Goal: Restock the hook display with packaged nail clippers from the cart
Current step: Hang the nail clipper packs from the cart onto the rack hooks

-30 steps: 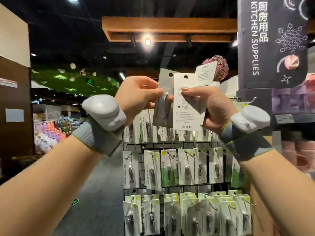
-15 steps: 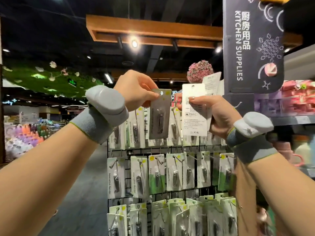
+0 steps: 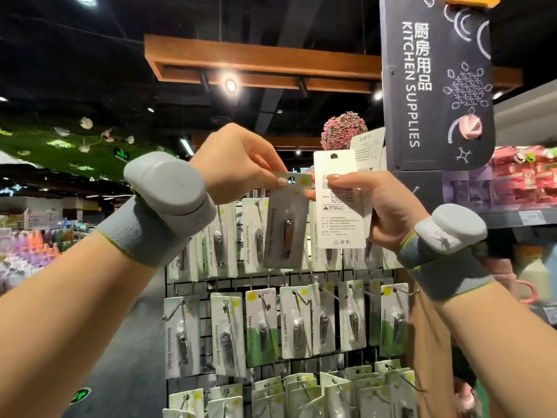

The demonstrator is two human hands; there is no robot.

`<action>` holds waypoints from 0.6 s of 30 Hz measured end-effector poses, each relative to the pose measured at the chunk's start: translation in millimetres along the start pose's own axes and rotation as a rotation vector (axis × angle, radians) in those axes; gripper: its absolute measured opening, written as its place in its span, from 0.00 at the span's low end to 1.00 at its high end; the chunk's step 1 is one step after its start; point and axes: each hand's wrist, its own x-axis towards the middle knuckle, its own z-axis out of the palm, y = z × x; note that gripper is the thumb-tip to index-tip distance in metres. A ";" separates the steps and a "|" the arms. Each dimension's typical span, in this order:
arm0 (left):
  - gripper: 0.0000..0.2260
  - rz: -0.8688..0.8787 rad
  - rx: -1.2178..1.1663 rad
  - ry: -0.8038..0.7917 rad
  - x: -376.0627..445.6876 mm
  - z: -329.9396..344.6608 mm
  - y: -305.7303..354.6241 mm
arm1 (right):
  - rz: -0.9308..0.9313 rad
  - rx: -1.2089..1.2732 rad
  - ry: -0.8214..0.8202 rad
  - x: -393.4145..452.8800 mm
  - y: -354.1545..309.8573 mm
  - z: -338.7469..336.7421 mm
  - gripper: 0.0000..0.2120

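Observation:
My left hand [image 3: 238, 161] pinches the top edge of one packaged nail clipper [image 3: 286, 224], front side toward me, hanging level with the top row of the hook display [image 3: 271, 282]. My right hand [image 3: 373, 203] grips a small stack of clipper packs [image 3: 337, 200] with their white printed backs facing me, held just right of the single pack. Rows of carded clippers hang on wire hooks below and behind both hands. The cart is out of view.
A dark "Kitchen Supplies" sign [image 3: 437, 86] hangs at upper right, close to my right hand. Shelves with pink goods [image 3: 524, 176] stand to the right. An aisle floor [image 3: 120, 372] runs along the left of the display, with more shelves far left.
My left hand has pulled one pack away from the stack and lowered it toward the top row of hooks. The view has shifted right and slightly closer to the display.

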 end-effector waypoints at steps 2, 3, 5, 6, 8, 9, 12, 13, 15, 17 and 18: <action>0.03 0.005 0.034 -0.009 4.4 5.3 6.7 | -0.017 0.017 0.000 -1.1 -3.5 -2.4 0.10; 0.02 0.006 0.058 -0.007 6.8 8.0 9.1 | -0.019 0.036 0.004 -2.0 -5.2 -4.4 0.10; 0.02 0.005 0.115 -0.002 11.5 12.5 12.1 | -0.021 0.065 -0.004 -3.2 -7.7 -8.4 0.11; 0.02 0.006 0.146 0.001 14.0 14.6 13.6 | -0.028 0.064 -0.015 -3.9 -8.7 -9.9 0.12; 0.03 0.004 0.194 0.008 18.8 17.8 15.6 | -0.038 0.066 -0.036 -4.7 -9.8 -12.1 0.15; 0.03 -0.005 0.207 0.006 20.8 19.1 17.8 | -0.042 0.070 -0.039 -4.7 -10.5 -13.3 0.16; 0.04 -0.040 0.228 -0.022 25.9 20.7 21.9 | -0.049 0.091 -0.029 -3.8 -11.3 -14.0 0.18; 0.04 -0.052 0.242 -0.037 26.7 20.4 24.2 | -0.055 0.093 -0.022 -3.6 -11.5 -14.2 0.18; 0.03 -0.065 0.279 -0.067 28.9 17.8 27.3 | -0.062 0.094 -0.017 -2.7 -11.0 -13.3 0.18; 0.03 -0.090 0.299 -0.107 30.7 15.0 29.0 | -0.067 0.093 -0.016 -2.7 -10.7 -12.2 0.18; 0.04 -0.099 0.304 -0.127 32.4 14.6 29.2 | -0.067 0.098 -0.017 -3.3 -11.0 -11.7 0.18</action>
